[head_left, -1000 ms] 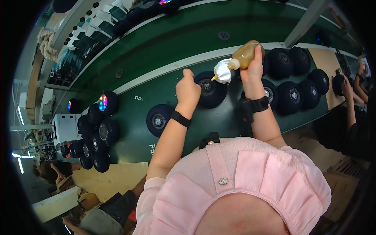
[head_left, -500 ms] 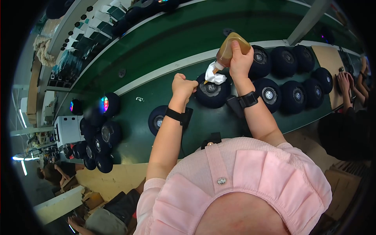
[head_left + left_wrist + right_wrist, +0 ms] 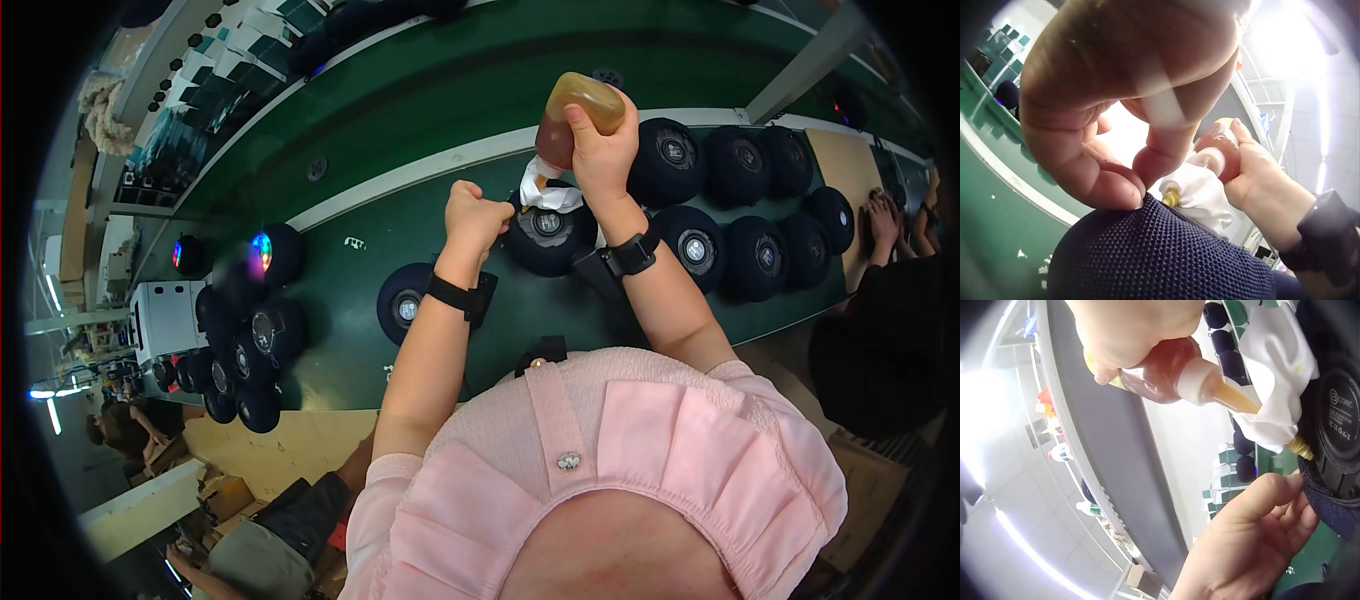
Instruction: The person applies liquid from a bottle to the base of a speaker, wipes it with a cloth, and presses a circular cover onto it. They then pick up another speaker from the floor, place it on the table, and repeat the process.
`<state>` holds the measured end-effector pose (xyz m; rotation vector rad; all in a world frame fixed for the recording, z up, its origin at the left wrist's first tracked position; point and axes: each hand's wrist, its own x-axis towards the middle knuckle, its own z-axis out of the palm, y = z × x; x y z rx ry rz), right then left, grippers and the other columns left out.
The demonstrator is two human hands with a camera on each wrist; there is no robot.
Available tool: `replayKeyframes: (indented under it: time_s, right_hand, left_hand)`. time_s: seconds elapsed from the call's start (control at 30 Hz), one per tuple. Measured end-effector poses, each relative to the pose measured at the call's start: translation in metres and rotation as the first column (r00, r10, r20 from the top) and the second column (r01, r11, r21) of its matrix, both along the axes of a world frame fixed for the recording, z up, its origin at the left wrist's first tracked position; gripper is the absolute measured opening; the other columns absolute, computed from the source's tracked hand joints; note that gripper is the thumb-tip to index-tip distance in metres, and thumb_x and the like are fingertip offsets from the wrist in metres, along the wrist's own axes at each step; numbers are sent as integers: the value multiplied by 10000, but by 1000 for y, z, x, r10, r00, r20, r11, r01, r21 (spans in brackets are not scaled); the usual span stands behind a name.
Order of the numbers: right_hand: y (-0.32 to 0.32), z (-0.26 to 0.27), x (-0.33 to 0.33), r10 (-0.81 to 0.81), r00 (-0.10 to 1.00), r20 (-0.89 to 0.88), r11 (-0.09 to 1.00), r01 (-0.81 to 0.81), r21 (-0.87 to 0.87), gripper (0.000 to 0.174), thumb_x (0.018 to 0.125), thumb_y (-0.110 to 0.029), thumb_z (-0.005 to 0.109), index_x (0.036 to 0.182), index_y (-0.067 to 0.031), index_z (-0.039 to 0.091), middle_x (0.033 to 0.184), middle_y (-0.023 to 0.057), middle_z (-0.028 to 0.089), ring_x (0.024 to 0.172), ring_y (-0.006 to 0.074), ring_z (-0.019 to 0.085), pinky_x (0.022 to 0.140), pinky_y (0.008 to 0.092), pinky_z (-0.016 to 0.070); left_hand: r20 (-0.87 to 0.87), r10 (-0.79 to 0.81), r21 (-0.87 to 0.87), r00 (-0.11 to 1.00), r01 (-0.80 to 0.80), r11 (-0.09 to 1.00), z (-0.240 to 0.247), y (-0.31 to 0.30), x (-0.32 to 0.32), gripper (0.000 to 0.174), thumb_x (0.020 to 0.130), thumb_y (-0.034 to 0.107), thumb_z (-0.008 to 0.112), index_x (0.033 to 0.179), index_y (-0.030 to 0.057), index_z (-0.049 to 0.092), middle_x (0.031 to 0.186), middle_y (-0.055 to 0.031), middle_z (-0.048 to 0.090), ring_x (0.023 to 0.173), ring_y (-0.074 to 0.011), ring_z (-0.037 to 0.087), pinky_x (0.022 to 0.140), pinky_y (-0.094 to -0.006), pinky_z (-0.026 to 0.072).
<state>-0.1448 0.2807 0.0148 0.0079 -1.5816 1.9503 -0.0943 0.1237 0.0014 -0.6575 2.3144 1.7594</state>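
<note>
on the desk (image 3: 400, 235): left hand (image 3: 475, 215) pinches speaker (image 3: 545, 252), right hand (image 3: 600, 150) grasps bottle (image 3: 582, 95); keep your nozzle (image 3: 1235, 399) steady at its edge.

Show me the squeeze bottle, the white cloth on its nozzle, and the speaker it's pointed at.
squeeze bottle (image 3: 578, 98), head view, on its amber body above the fingers.
white cloth (image 3: 1279, 369), right wrist view, on the bunched folds round the nozzle.
speaker (image 3: 548, 223), head view, on its central disc.

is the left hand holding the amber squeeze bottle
No, the right hand holds the amber plastic squeeze bottle; the left hand pinches the edge of the round dark mesh speaker.
</note>
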Motion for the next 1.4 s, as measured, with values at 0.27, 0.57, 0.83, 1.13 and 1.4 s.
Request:
replayKeyframes:
  time_s: [0.27,0.57,0.83,1.13,1.4]
  right_hand:
    - [-3,5,3,55,994,-94,997,-48,68,645,685,-228,794,1161,8,429,1021,107,587,918,174,584,804,295,484]
    - [3,20,19,30,986,-165,999,-25,32,645,692,-259,789,1167,-3,436,1046,99,561,944,182,563,827,295,467]
    - [75,6,-1,148,970,193,574,75,-816,422,892,-393,522,1148,-65,450,1065,77,542,945,235,566,783,368,504]
    - [107,14,19,431,893,132,286,4,-958,445,915,-461,413,1106,-69,497,1071,116,566,964,290,565,852,441,475]
    - [89,26,29,409,895,176,385,6,-923,421,906,-450,450,1139,-100,479,1065,88,551,986,272,544,863,444,459]
  left_hand:
    - [5,-3,-23,1000,3,1000,1,1,0,425,586,-56,633,896,22,353,606,-59,515,481,-139,532,423,-254,439]
    - [-25,-33,-7,999,33,999,0,1,1,368,624,-72,607,849,46,340,619,-63,497,450,-139,510,402,-246,433]
    - [65,1,58,998,-4,998,2,9,15,340,712,-39,556,1008,1,393,654,-74,516,453,-132,527,385,-232,431]
    - [-20,-34,-122,999,32,992,-4,10,65,386,733,76,613,1071,22,435,719,-72,513,566,-160,534,489,-306,456]
    - [-332,-690,-756,643,257,602,9,30,16,234,684,38,615,913,42,566,784,-153,630,758,-315,606,669,-390,490]
